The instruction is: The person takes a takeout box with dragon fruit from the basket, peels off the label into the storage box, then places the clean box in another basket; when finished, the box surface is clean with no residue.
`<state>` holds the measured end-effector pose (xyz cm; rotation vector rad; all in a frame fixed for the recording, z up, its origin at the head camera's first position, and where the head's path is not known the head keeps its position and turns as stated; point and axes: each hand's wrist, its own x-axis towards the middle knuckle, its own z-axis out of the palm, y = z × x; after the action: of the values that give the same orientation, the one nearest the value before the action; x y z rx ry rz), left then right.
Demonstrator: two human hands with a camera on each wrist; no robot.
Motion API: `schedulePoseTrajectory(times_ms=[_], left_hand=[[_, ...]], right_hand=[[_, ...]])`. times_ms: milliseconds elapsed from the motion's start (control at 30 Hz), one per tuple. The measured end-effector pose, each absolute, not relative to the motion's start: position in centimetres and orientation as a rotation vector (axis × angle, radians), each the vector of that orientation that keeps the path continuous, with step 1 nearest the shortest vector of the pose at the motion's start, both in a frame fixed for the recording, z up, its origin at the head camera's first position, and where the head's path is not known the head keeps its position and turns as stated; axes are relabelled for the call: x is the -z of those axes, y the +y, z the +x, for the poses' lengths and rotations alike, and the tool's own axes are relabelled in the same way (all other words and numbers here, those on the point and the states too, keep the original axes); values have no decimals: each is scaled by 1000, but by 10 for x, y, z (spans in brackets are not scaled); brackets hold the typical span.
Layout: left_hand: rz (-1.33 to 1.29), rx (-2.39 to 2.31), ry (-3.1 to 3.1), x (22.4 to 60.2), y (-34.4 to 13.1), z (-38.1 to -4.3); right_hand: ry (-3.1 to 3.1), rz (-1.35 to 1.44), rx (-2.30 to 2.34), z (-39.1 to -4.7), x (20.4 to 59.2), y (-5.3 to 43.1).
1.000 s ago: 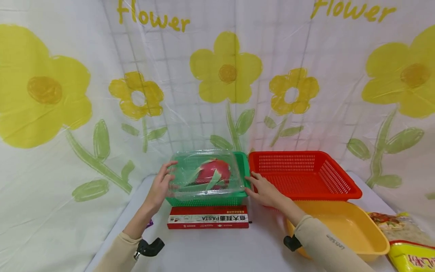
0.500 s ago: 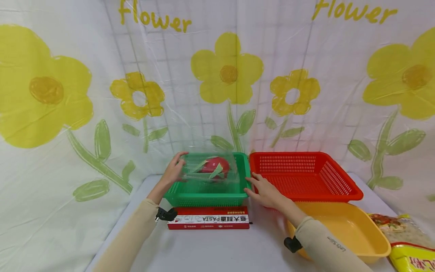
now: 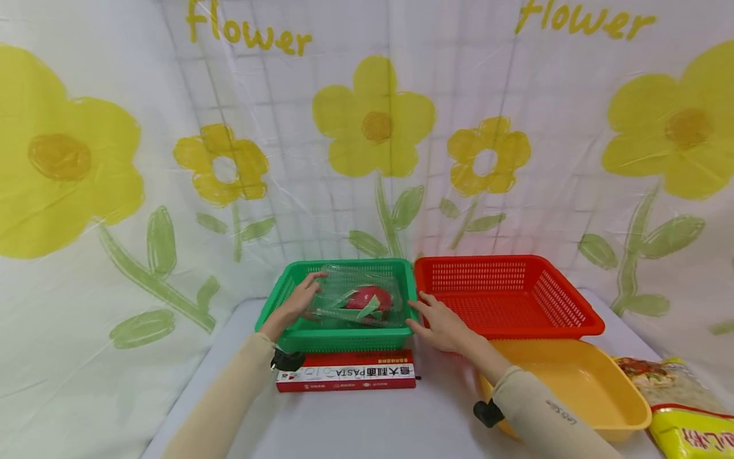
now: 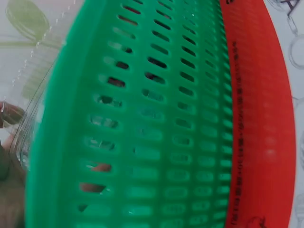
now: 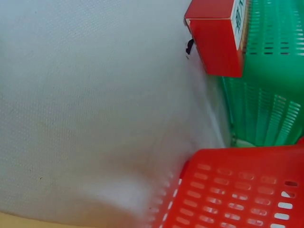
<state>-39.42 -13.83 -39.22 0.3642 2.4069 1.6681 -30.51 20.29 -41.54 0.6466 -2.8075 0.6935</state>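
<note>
A clear plastic box (image 3: 329, 287) with a red dragon fruit (image 3: 373, 299) inside lies tilted within the green basket (image 3: 344, 333). My left hand (image 3: 295, 303) reaches over the basket's left side and grips the box's left end, fingers at the far side and thumb at the near side. In the left wrist view the green basket wall (image 4: 156, 114) hides most of that hand, though fingertips (image 4: 11, 114) show by the box's edge. My right hand (image 3: 441, 322) has its fingers spread against the green basket's right rim. The right wrist view does not show it.
A red basket (image 3: 564, 328) stands right of the green one, with a yellow basin (image 3: 573, 382) in front. A red-and-white pasta box (image 3: 346, 377) lies before the green basket. A yellow food bag (image 3: 688, 427) sits far right. A flowered curtain hangs behind.
My left hand has lowered the clear box with the dragon fruit from above the green basket down into it, shifting it slightly right. My right hand stays at the basket's rim.
</note>
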Motion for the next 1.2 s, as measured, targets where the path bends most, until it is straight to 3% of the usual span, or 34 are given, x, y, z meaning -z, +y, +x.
schedulePoseTrajectory(times_ms=[1200], left_hand=[[410, -1045, 2956, 402, -122, -395]], right_hand=[[-2834, 626, -666, -318, 410, 212]])
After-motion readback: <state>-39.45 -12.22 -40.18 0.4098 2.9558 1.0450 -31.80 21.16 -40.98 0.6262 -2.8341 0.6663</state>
